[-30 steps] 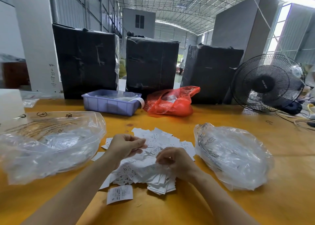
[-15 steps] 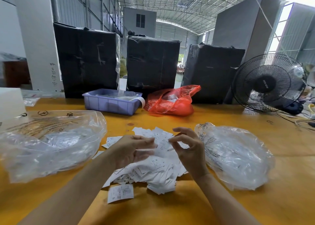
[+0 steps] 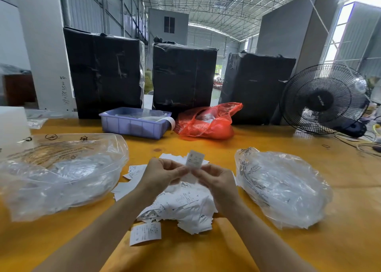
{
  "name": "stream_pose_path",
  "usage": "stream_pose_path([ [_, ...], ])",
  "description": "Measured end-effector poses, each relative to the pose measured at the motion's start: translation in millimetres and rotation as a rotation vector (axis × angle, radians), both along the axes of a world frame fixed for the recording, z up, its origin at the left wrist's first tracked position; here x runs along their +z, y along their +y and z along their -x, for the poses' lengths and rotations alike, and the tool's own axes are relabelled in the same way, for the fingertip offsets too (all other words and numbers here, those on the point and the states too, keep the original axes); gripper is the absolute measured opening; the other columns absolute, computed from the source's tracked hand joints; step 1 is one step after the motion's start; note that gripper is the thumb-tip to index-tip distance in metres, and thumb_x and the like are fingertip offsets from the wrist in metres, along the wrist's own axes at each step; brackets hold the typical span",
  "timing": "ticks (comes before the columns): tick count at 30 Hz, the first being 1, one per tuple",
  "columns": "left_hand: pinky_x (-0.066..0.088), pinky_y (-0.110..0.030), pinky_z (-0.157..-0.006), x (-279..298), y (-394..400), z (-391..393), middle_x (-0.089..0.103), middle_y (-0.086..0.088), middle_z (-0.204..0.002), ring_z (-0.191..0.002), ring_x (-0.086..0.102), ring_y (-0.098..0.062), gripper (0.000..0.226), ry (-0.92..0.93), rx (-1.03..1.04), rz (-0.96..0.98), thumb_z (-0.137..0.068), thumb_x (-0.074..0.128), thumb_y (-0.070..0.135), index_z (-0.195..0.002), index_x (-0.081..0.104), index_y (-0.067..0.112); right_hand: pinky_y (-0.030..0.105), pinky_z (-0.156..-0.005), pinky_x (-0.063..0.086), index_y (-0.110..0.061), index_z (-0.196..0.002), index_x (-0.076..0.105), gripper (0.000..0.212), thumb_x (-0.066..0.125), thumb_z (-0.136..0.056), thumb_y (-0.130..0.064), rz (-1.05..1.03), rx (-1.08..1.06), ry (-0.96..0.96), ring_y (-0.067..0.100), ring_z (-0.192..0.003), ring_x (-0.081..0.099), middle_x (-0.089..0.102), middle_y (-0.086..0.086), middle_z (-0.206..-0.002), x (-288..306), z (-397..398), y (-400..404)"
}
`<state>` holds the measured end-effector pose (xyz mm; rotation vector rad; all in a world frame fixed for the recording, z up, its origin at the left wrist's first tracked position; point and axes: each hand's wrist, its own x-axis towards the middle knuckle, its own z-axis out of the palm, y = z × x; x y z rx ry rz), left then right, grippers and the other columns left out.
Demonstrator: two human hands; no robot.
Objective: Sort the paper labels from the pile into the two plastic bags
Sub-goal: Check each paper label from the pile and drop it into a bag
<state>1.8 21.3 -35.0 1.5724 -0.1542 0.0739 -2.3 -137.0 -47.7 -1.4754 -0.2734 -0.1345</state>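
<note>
Both forearms fwd, left hand (image 3: 162, 173) & right hand (image 3: 216, 181) raised, fingertips together, pinching.

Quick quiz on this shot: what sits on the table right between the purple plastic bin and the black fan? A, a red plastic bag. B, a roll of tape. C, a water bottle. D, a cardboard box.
A: a crumpled red plastic bag lies on the yellow table, with the purple bin on one side of it and the black fan on the other.
</note>
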Motion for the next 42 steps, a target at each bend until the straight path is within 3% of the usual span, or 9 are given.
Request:
stream_pose_path([
  [3,0.053,-0.016,-0.06,0.5,5.7,-1.9,0.072,-0.015,-0.083,-0.069,0.068,-0.013,0.02,0.046,-0.027,-0.026,-0.076,0.073,0.013,-0.09,0.072,-0.002,0.029,-0.067,0.054,-0.002,-0.075,0.061,0.011,0.067,-0.08,0.005,-0.191,-0.173,0.015,0.024,-0.072,0.065,0.068,0.014,-0.077,6.6,-2.8,-6.7],
  [6,0.052,-0.017,-0.061,0.1,10.4,-2.9,0.074,-0.011,-0.087,-0.07,0.068,-0.012,0.017,0.08,-0.034,-0.04,-0.078,0.071,0.013,-0.09,0.072,0.001,0.031,-0.069,0.054,-0.007,-0.086,0.064,0.007,0.067,-0.083,-0.001,-0.04,-0.194,-0.062,0.024,-0.078,0.067,0.07,0.015,-0.088,10.5,-4.7,-18.9],
  [11,0.052,-0.021,-0.066,-0.4,13.7,-3.6,0.075,-0.005,-0.084,-0.069,0.068,-0.011,0.013,0.131,-0.066,-0.108,-0.081,0.069,0.013,-0.087,0.073,0.003,0.019,-0.062,0.054,-0.018,-0.077,0.07,0.015,0.065,-0.086,-0.007,0.191,-0.119,-0.186,0.007,-0.07,0.064,0.069,0.001,-0.077,8.4,-3.0,-15.5],
  [17,0.048,-0.016,-0.056,1.5,17.4,-1.9,0.075,-0.009,-0.088,-0.065,0.067,-0.007,0.016,0.164,-0.134,-0.153,-0.079,0.071,0.015,-0.087,0.074,0.003,0.036,-0.072,0.057,-0.02,-0.076,0.07,0.015,0.068,-0.085,-0.009,0.381,-0.153,-0.287,0.02,-0.081,0.067,0.069,-0.001,-0.079,4.5,-5.0,-14.3],
  [22,0.045,-0.016,-0.057,4.3,20.6,1.1,0.075,-0.006,-0.09,-0.067,0.067,-0.006,0.018,0.182,-0.211,-0.202,-0.069,0.075,0.027,-0.079,0.078,0.012,0.016,-0.062,0.052,-0.011,-0.084,0.074,0.005,0.069,-0.085,-0.014,0.482,-0.216,-0.38,-0.004,-0.073,0.063,0.066,-0.015,-0.076,1.7,-6.8,-16.0],
  [26,0.044,-0.016,-0.056,5.5,22.1,0.6,0.075,-0.003,-0.091,-0.066,0.067,-0.005,0.027,0.188,-0.222,-0.213,-0.066,0.074,0.031,-0.084,0.077,0.011,0.007,-0.059,0.046,-0.006,-0.084,0.074,0.006,0.069,-0.084,-0.01,0.49,-0.212,-0.426,-0.011,-0.073,0.061,0.065,-0.016,-0.075,3.3,-5.7,-14.9],
  [34,0.042,-0.019,-0.056,7.5,20.5,-0.2,0.075,-0.007,-0.083,-0.061,0.066,-0.006,0.029,0.191,-0.167,-0.193,-0.063,0.073,0.032,-0.082,0.075,0.009,0.018,-0.062,0.052,-0.007,-0.083,0.074,0.007,0.069,-0.085,-0.012,0.524,-0.138,-0.383,0.002,-0.07,0.062,0.067,-0.006,-0.075,5.6,-2.1,-13.2],
  [37,0.042,-0.021,-0.058,7.0,18.8,-0.2,0.073,-0.008,-0.074,-0.057,0.064,-0.004,0.026,0.182,-0.157,-0.219,-0.066,0.074,0.031,-0.08,0.075,0.009,0.03,-0.064,0.052,-0.007,-0.083,0.074,0.006,0.069,-0.085,-0.011,0.527,-0.058,-0.32,0.011,-0.071,0.063,0.069,0.001,-0.075,7.1,-1.2,-14.1],
  [42,0.045,-0.023,-0.064,5.0,17.7,-1.7,0.073,-0.005,-0.073,-0.058,0.063,-0.003,0.014,0.154,-0.155,-0.295,-0.076,0.074,0.026,-0.079,0.075,0.012,0.019,-0.059,0.048,-0.014,-0.083,0.074,0.006,0.072,-0.082,-0.009,0.532,0.068,-0.208,0.003,-0.064,0.06,0.066,-0.008,-0.068,6.9,-1.6,-15.0],
])
